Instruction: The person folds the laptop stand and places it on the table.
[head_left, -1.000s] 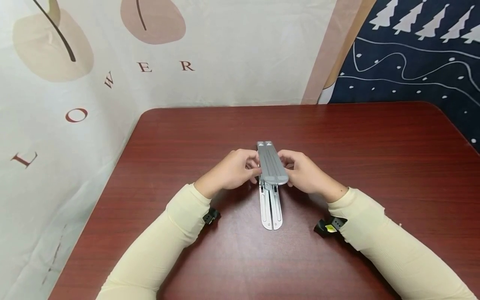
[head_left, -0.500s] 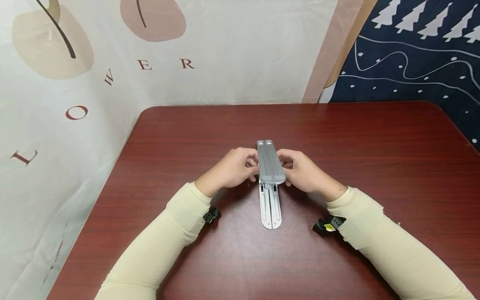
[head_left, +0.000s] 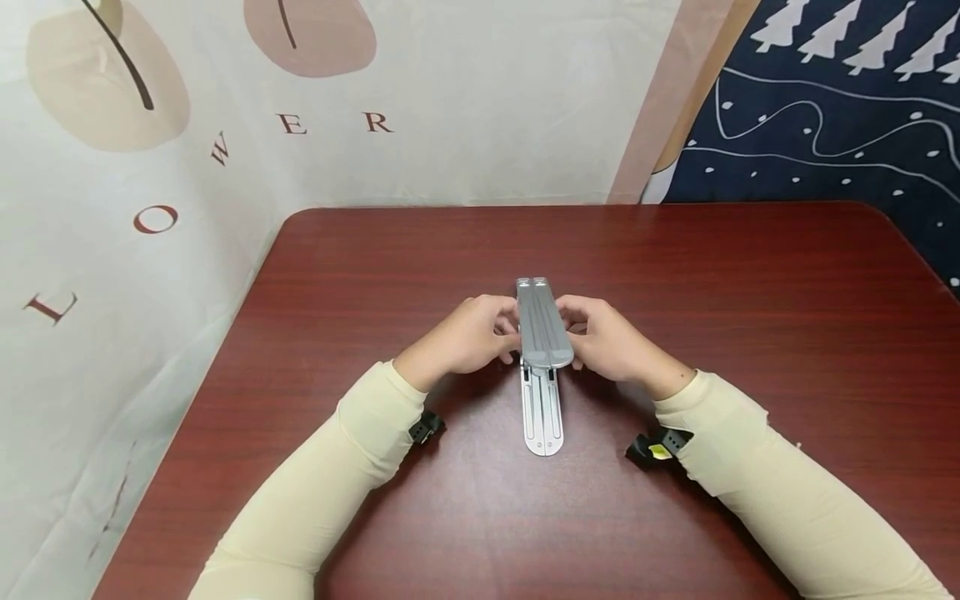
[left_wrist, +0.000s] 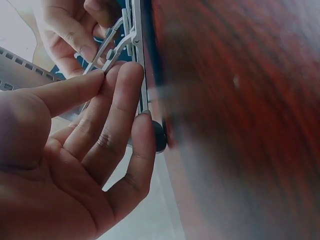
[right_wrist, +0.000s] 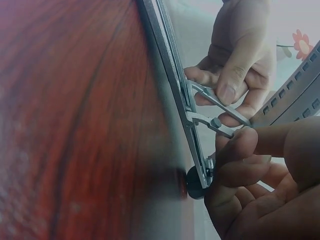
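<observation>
A folding silver laptop stand (head_left: pixel 545 329) stands on the table, its two long base rails (head_left: pixel 543 417) lying close together and its upper plate raised at the near end. My left hand (head_left: pixel 476 337) is on its left side, my right hand (head_left: pixel 611 340) on its right. In the left wrist view, the left thumb and fingertips pinch one thin metal support arm (left_wrist: pixel 119 49) under the plate. The right wrist view has the right thumb and forefinger pinching the other support arm (right_wrist: pixel 201 119). A row of slots runs along the raised plate (right_wrist: pixel 287 100). The plate hides some fingertips from the head view.
The dark red wooden table (head_left: pixel 420 258) reaches back to a pale printed cloth (head_left: pixel 487 100) and a navy tree-patterned cloth (head_left: pixel 825 125). A round black foot (right_wrist: pixel 196 182) sits under one rail's end. Black wrist cameras (head_left: pixel 648 452) hang below the sleeves.
Both hands keep their grip on the stand, and its shape looks the same. The whole scene shifts slightly in the head view, cloths included.
</observation>
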